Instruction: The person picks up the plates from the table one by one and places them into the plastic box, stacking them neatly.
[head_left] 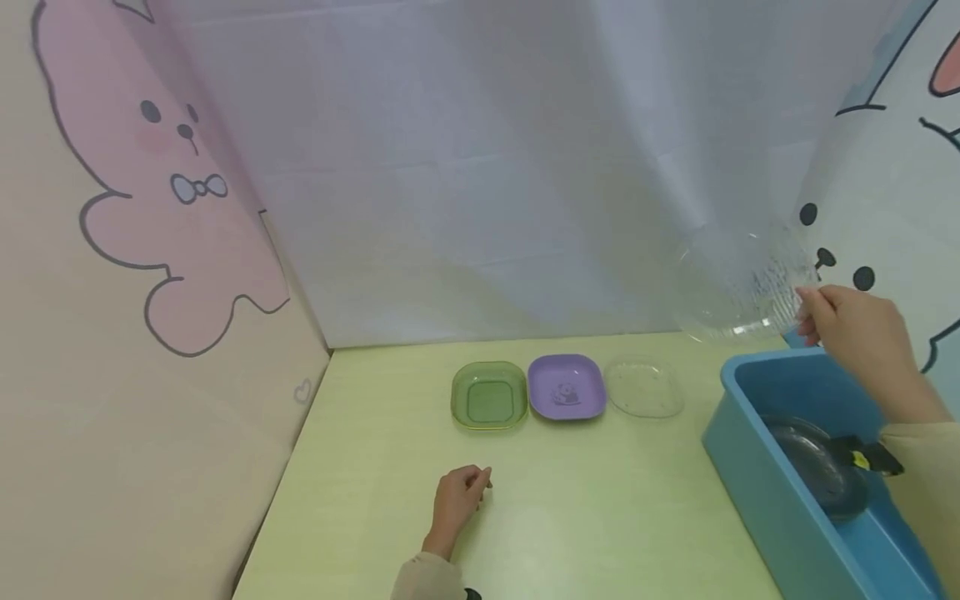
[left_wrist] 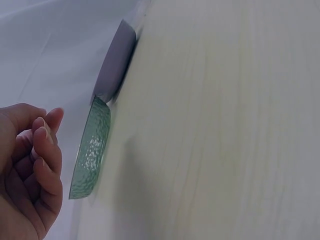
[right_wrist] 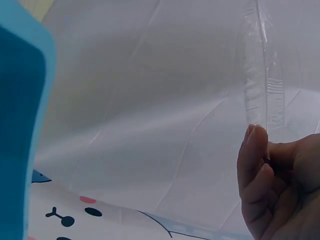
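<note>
My right hand (head_left: 855, 333) pinches the edge of a clear round plate (head_left: 738, 287) with a ribbed surface, held up above the back end of the blue bin. In the right wrist view the plate (right_wrist: 257, 75) appears edge-on, rising from between thumb and fingers. Over the table, my left hand (head_left: 457, 500) hangs with loosely curled fingers and holds nothing. Beyond it stand a green dish (head_left: 489, 402), a purple dish (head_left: 566, 387) with a small printed picture, and a clear dish (head_left: 643, 388), side by side in a row.
At the right, the blue bin (head_left: 772, 492) contains a dark pan (head_left: 813, 467) with a black handle. A white curtain (head_left: 487, 183) hangs behind the pale green table (head_left: 360, 500). Walls with cartoon prints flank both sides.
</note>
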